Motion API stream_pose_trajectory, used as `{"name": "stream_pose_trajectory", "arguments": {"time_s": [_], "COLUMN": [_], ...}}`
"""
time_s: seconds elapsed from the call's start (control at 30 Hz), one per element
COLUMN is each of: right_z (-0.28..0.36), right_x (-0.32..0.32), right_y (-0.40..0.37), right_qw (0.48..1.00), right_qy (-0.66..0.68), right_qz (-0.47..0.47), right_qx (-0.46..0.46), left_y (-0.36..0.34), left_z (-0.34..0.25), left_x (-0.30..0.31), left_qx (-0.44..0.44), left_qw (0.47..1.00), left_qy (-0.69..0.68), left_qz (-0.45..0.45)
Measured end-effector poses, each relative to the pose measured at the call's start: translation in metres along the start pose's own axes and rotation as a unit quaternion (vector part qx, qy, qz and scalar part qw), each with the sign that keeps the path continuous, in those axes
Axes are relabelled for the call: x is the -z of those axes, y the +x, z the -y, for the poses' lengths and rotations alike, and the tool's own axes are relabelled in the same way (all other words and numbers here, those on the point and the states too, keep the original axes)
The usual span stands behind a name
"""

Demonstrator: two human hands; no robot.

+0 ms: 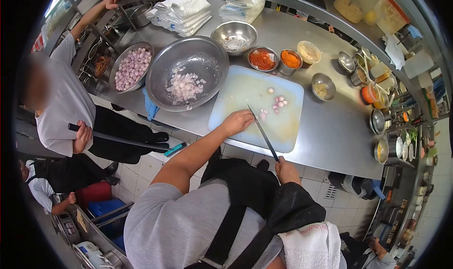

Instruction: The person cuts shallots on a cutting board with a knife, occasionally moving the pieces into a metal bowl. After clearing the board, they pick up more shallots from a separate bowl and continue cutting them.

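Note:
My right hand (286, 170) is wrapped round the handle of a kitchen knife (267, 139), its blade reaching across a white cutting board (292, 132). Fingers curled, my left hand (238, 122) rests at the board's left side, close beside the blade; what it grips, if anything, is hidden. Several peeled shallots (281, 101) lie just beyond the knife, with some cut pieces (263, 114) near the blade. To the left, chopped shallots (185, 87) sit in a large metal bowl (158, 75).
A bowl of whole shallots (132, 68) stands far left. Behind the board are an orange-filled bowl (262, 59) and an orange-filled cup (289, 59); a small metal bowl (323, 86) is to its right. At left, a co-worker (71, 94) holds a long dark rod-like object (122, 139).

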State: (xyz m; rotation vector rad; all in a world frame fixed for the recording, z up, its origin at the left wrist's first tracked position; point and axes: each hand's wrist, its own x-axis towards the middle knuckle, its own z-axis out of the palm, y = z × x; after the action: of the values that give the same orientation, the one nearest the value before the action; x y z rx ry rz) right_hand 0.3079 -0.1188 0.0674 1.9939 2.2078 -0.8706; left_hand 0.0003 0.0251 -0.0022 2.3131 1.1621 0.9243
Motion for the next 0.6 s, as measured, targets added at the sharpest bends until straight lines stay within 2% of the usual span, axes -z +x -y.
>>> {"name": "stream_pose_trajectory", "arguments": {"time_s": [0.07, 0.2, 0.3, 0.37, 0.6], "right_z": [-0.010, 0.001, -0.004, -0.013, -0.011], "right_x": [-0.017, 0.006, -0.006, -0.024, 0.005], "right_y": [0.013, -0.002, 0.001, 0.018, -0.008], "right_qw": [0.999, 0.999, 1.000, 0.998, 0.999], "right_qy": [0.047, 0.030, 0.026, 0.052, 0.040], "right_qz": [-0.003, -0.017, -0.015, -0.013, -0.019], "right_qx": [0.011, 0.028, 0.009, 0.031, 0.031], "left_y": [-0.001, -0.002, -0.003, -0.003, -0.004], "left_z": [0.001, 0.002, 0.003, 0.003, 0.002], "left_x": [-0.003, 0.000, -0.002, -0.003, -0.002], "left_qx": [0.002, -0.005, -0.003, -0.004, 0.004], "left_qw": [1.000, 1.000, 1.000, 1.000, 1.000], "left_qy": [0.005, 0.003, -0.005, -0.003, -0.007], "left_qz": [-0.003, -0.006, -0.008, -0.019, -0.010]}}
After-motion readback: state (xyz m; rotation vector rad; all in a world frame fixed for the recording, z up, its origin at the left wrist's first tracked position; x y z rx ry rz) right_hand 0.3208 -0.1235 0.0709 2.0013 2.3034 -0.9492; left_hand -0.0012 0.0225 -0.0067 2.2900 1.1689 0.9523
